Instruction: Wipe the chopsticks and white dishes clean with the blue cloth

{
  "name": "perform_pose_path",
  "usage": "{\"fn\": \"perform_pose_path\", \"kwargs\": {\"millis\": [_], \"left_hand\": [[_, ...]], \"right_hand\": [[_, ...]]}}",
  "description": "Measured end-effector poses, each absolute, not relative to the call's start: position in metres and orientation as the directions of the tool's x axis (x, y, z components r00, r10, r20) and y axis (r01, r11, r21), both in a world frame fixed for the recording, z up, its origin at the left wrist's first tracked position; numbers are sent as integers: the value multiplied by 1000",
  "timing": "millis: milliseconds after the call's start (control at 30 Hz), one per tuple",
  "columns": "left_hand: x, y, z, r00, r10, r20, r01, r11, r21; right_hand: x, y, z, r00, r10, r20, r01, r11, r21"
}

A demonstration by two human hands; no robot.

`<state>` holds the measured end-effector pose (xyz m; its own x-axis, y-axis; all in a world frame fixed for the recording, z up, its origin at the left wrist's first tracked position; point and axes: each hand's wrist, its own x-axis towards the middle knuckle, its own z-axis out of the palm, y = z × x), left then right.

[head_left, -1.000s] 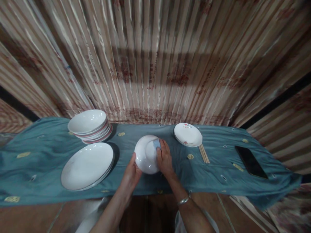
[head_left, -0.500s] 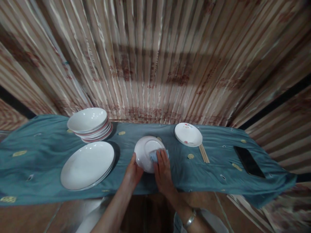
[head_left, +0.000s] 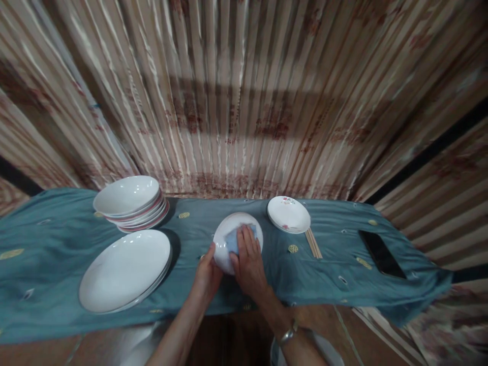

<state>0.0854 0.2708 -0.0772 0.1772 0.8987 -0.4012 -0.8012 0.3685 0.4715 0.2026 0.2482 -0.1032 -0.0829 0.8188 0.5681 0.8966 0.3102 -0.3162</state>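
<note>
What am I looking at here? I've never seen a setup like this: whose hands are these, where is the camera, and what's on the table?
There is no machine: a person works bare-handed, seen by a camera worn on the head, looking forward and down. The left hand holds a small white dish by its edge, while the right hand presses a light blue cloth against it. On the teal tablecloth, a stack of bowls and larger oval plates stand to the left. To the right are flowered dishes, thin wooden sticks and what looks like a phone.
</note>
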Motion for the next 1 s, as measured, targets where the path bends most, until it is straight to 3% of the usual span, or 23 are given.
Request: {"fn": "perform_pose_path", "kwargs": {"millis": [233, 533, 800, 1000], "left_hand": [[90, 271, -74, 179, 895, -409, -805, 372, 461], [86, 276, -85, 207, 902, -378, -846, 359, 393], [84, 276, -83, 221, 863, -453, -833, 409, 372], [83, 272, -78, 172, 832, -528, -811, 424, 404]], "right_hand": [[227, 254, -111, 38, 832, 553, 908, 202, -367], [225, 234, -129, 91, 821, 564, 883, 195, -427], [207, 213, -133, -72, 872, 484, 871, 291, -395], [188, 220, -120, -233, 826, 513, 859, 422, -289]]}}
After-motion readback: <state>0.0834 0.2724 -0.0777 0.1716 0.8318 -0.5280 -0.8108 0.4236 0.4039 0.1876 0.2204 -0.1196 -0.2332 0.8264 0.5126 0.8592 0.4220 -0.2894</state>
